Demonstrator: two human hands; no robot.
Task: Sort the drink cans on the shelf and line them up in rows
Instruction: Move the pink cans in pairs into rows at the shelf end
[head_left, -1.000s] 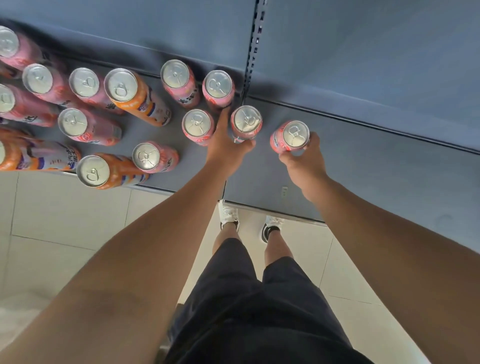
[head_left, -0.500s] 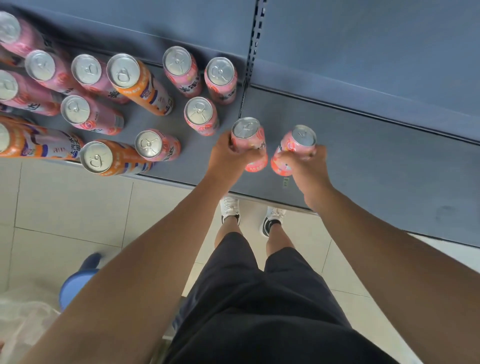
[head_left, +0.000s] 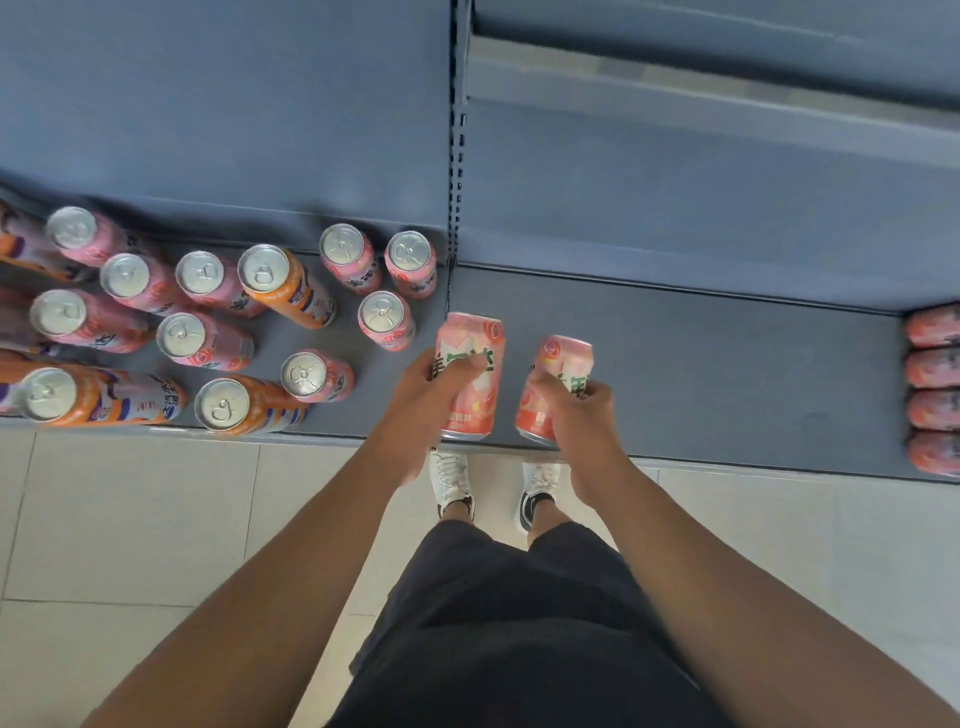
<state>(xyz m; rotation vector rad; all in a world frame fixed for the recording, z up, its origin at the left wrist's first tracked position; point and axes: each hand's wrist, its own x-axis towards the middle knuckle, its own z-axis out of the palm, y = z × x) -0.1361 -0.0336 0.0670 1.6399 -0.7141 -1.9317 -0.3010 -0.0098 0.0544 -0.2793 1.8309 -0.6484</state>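
Note:
My left hand (head_left: 422, 391) grips a pink can (head_left: 471, 364) above the front of the grey shelf (head_left: 727, 364), its side label facing me. Beside it my right hand (head_left: 582, 410) grips a second pink can (head_left: 558, 374), tilted the same way. On the left shelf section stand several pink cans (head_left: 387, 318) mixed with orange cans (head_left: 285, 283), tops up and out of line. At the far right edge a column of pink cans (head_left: 935, 387) stands one behind the other.
A slotted upright post (head_left: 456, 156) divides the left and right shelf sections. Bare grey shelf lies between my hands and the right column. Below the shelf edge are pale floor tiles (head_left: 130, 519), my white shoes (head_left: 452, 480) and dark shorts.
Both hands have lifted their pink cans off the shelf and drawn them toward the front edge, rightward of the cluster. My view has swung right, bringing the far-right column of cans into sight.

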